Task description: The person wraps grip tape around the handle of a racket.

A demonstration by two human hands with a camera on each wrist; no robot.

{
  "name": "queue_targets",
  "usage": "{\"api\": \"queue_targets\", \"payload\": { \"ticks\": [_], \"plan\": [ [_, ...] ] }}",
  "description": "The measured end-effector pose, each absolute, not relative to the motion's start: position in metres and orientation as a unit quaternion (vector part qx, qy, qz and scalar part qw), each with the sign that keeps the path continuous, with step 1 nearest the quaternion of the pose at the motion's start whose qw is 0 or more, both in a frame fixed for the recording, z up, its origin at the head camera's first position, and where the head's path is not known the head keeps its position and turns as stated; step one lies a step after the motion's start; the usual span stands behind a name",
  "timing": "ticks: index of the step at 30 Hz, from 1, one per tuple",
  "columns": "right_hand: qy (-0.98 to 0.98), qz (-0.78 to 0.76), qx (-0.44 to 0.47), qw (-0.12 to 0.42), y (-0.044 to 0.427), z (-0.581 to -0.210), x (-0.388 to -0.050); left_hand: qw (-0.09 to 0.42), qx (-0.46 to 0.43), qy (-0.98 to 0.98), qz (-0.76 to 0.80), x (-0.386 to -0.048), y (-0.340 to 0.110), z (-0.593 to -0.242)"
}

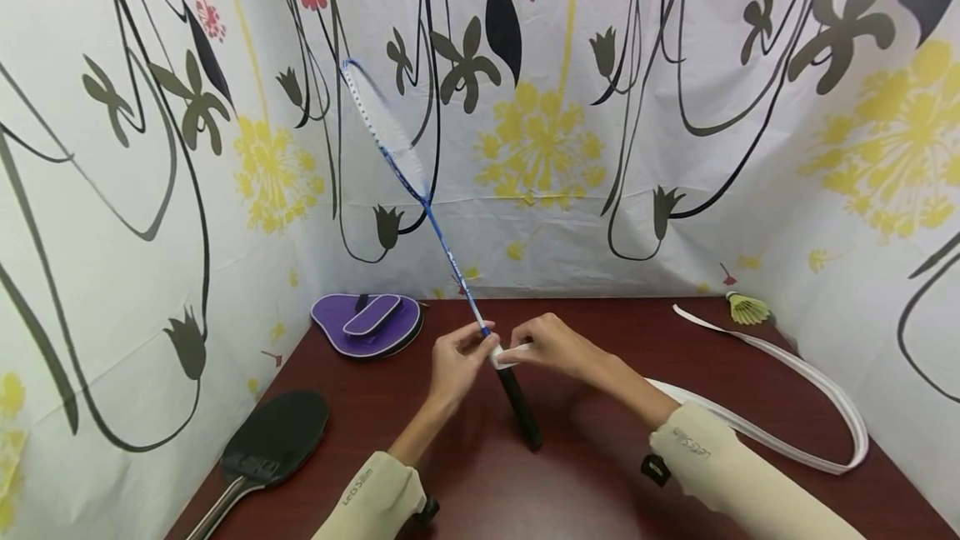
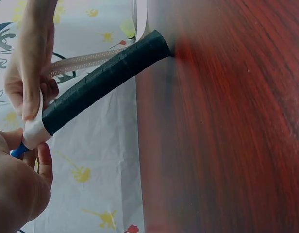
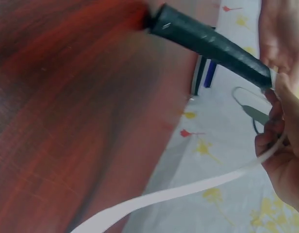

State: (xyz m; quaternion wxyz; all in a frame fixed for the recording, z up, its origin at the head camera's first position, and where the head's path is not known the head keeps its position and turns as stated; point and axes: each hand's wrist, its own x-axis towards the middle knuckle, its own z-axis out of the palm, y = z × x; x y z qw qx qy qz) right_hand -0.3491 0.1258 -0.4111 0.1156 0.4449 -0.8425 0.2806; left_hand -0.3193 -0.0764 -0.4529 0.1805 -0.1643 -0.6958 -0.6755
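I have the badminton racket (image 1: pixel 441 232) aslant before me, in the middle of the table (image 1: pixel 600 482), its head towards eleven o'clock and its butt towards five. My left hand (image 1: pixel 453 365) pinches it at the top of the handle (image 2: pixel 105 82), thumb and fingertips drawn in narrow around the neck; my right hand (image 1: pixel 557 346) pinches the white grip tape (image 3: pixel 178 191) just beside it, the other fingers curled in. I take this to be the start of winding: a white turn (image 2: pixel 37 135) circles the handle's upper end, and everything below is bare of white. The next move, I judge, calls for pulling the tape snug and rolling the handle under it, each turn lapping the last towards five o'clock; slack there could let it wrinkle. The handle looks dark and slightly glossy, ridged by slanting seams; the shaft is blue and white, the stringing pale and blurred. I cannot tell whether the butt touches the wood. The tape's loose length loops out towards four o'clock, then back to two, near the shuttlecock (image 1: pixel 747 308). A table-tennis paddle (image 1: pixel 276 436) lies at eight, its purple case (image 1: pixel 337 327) at ten.
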Motion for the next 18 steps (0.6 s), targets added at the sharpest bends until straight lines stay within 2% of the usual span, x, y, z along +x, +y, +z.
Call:
{"api": "queue_targets", "payload": {
  "ticks": [6, 11, 18],
  "plan": [
    [-0.827, 0.277, 0.480, 0.096, 0.130, -0.399, -0.353, 0.172, -0.172, -0.700, -0.671, -0.319, -0.079, -0.449],
    [-0.818, 0.283, 0.491, 0.095, 0.129, -0.404, -0.360, 0.162, -0.185, -0.713, -0.657, -0.319, -0.083, -0.448],
    [-0.822, 0.311, 0.468, 0.087, 0.126, -0.415, -0.365, 0.116, -0.232, -0.704, -0.661, -0.319, -0.088, -0.448]
  ]
}}
